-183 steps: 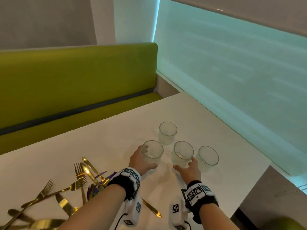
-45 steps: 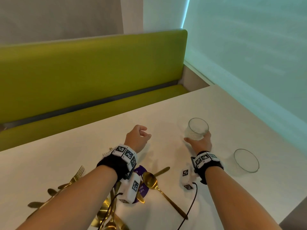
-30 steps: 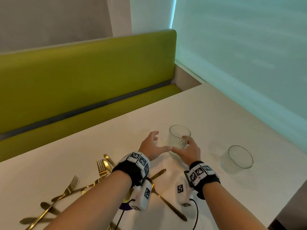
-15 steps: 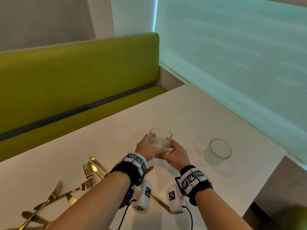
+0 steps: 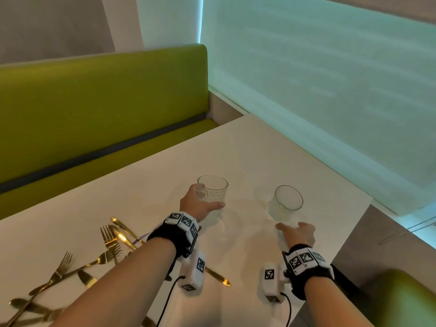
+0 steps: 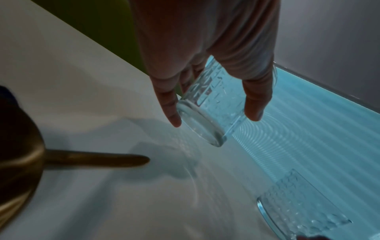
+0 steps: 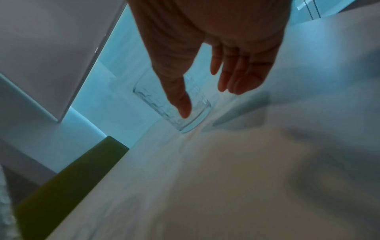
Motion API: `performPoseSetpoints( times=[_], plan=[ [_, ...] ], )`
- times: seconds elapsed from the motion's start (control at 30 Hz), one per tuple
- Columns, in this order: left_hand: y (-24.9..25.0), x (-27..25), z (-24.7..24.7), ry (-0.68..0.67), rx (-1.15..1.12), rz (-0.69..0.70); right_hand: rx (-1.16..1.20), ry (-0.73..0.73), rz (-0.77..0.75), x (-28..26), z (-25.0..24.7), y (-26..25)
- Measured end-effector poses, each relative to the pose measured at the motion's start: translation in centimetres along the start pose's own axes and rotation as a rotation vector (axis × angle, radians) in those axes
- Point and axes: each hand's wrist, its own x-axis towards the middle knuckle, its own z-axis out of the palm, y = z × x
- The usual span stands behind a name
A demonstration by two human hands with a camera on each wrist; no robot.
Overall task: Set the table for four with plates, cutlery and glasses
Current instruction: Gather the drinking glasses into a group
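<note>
Our left hand [image 5: 197, 204] grips a rigid, slippery, breakable glass [image 5: 213, 194] low around its wall; our right hand [image 5: 297, 233], fingers spread, probably nears the second glass [image 5: 286, 204] at 12 o'clock.

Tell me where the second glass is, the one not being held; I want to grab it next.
In the head view the free glass stands on the white table at right, just beyond the open right hand and right of the glass that the left hand grips.

**Green bench and pale blind around the white table**

A green upholstered bench [image 5: 99, 109] with a dark seam strip runs along the far edge of the white table [image 5: 247, 152]. A pale teal roller blind [image 5: 318, 74] covers the window at right, its bead chain [image 5: 422, 226] hanging low. Grey wall [image 5: 52, 24] rises behind.
</note>
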Motion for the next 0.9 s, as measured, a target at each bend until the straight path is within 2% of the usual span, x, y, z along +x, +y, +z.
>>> performPoseSetpoints(
  times=[0.13,0.5,0.7,0.9],
  plan=[
    [0.1,-0.4,0.3,-0.006,0.015,0.010,0.009,-0.026,-0.160,1.3,0.6,-1.2],
    [-1.3,-2.5,-1.9,0.008,0.014,-0.005,-0.064,-0.008,-0.274,1.0,1.6,-1.8],
    [-3.7,-7.0,-5.4,0.047,-0.035,0.030,-0.048,-0.059,-0.354,-6.2,1.5,-0.8],
    [-8.9,-14.7,-10.8,0.066,-0.130,0.094,0.022,-0.163,-0.424,-18.7,1.9,1.9]
  ],
)
